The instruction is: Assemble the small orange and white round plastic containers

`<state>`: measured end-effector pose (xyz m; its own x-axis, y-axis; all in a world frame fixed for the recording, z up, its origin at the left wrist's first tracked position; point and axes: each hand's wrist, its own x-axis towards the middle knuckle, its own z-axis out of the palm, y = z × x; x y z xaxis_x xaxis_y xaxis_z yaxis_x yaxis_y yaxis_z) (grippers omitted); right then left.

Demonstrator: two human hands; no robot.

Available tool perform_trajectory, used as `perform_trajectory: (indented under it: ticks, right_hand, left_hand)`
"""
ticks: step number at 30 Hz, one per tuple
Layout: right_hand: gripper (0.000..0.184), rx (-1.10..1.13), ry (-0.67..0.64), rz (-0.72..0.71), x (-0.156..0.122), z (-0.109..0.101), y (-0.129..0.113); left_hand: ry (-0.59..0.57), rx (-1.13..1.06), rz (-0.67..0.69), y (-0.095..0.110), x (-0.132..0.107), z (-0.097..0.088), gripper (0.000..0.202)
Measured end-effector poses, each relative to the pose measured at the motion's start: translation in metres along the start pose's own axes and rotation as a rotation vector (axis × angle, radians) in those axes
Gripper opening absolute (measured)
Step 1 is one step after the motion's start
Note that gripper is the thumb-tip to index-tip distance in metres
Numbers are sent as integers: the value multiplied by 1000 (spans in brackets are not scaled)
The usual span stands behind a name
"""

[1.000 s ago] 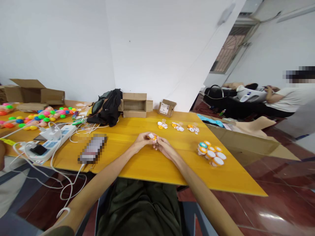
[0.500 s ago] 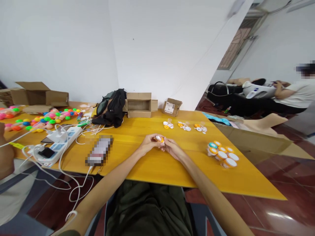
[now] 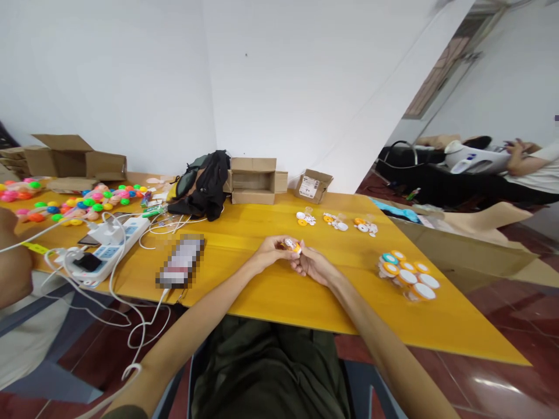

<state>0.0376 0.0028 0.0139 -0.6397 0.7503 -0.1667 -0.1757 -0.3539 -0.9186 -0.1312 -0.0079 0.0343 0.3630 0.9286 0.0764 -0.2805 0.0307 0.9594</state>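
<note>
Over the table, both hands meet around a small round container (image 3: 291, 244) with an orange rim, clear plastic and white bits showing at its top. My left hand (image 3: 272, 252) is closed on its left side, the thumb lying along the near edge. My right hand (image 3: 315, 265) pinches the right edge, with its lower fingers curled beneath. Fingers hide part of the container. Beyond the hands lie three small groups of parts: orange rings (image 3: 302, 223), white discs (image 3: 342, 227) and little white pieces. Right of the hands, several lidded round containers (image 3: 407, 277) stand clustered, one with a teal rim.
At left are a power strip (image 3: 124, 244) with trailing white cables, a phone (image 3: 182, 262) and colourful balls (image 3: 94, 205). A black bag (image 3: 207, 186) and cardboard boxes (image 3: 253, 195) stand along the wall. A person's arm (image 3: 13, 256) is at far left; another person (image 3: 535, 163) sits at right.
The whole view has shifted, so the table's contents sit further right in the picture. The container shows more of its top between my hands, and my right hand's fingers have moved slightly.
</note>
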Motion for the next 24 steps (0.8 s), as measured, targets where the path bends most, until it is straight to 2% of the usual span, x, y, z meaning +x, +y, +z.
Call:
perform_trajectory:
  ticks: [3,9,14,24]
  right_hand:
    - [42,25,-8,-32,0,4,1]
    - [49,91,71,-202,-1,9,3]
    - [51,78,110,-199,-1,9,4]
    - [46,58,45,-149,3,5,8]
  left_hand:
    - [-3,-3,-13,-1,-1,0,59]
    - [28,-16,38,-1,-2,0,56]
    - [42,26,38,0,-2,-1,58]
    - [4,3,16,6,-6,0,56]
